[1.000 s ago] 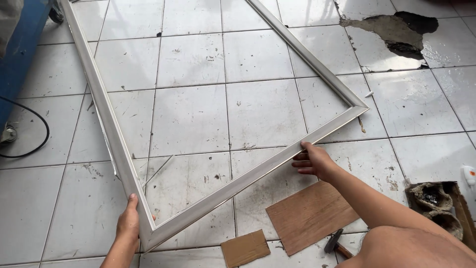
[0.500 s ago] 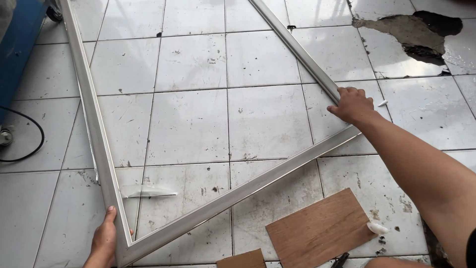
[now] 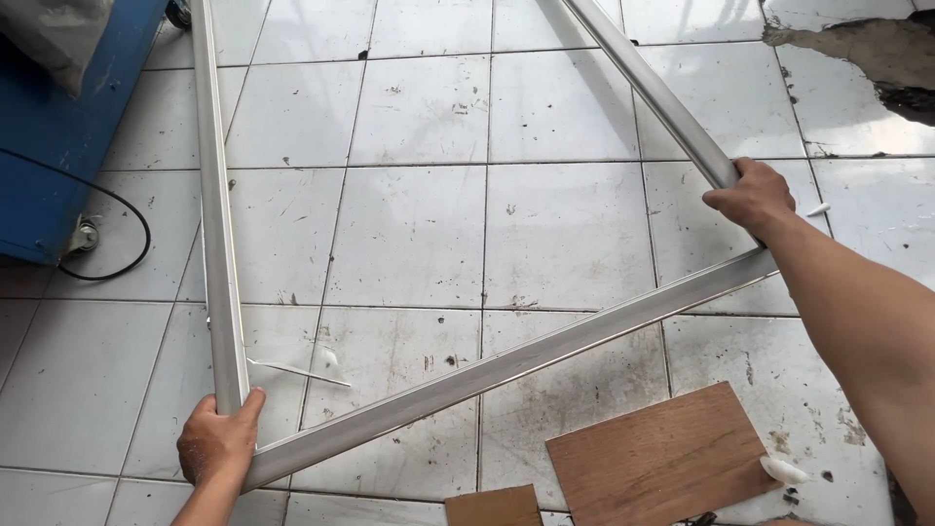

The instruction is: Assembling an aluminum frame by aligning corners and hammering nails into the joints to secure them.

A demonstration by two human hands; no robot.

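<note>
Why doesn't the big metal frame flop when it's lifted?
The metal frame probably stays stiff: its bars look straight between the left hand and right hand. Its thin, hollow-looking bars suggest it's light. Being so wide, it may swing awkwardly.

Left hand (image 3: 216, 440) low, grip closed, thumb up. Right hand (image 3: 752, 198) far forward, arm extended, grip closed.

Floor's all white square tiles (image 3: 419, 234), pretty scuffed and speckled with dirt, dark grout lines. Far right there's a broken patch (image 3: 857, 49) where the tile's gone and grey concrete shows. Far left sits a blue cabinet (image 3: 58, 146) on a caster (image 3: 83, 236), with a black cable (image 3: 117, 209) looping beside it. Near right, a brown plywood piece (image 3: 662, 458) lies flat. Daylight, soft shadows.
</note>
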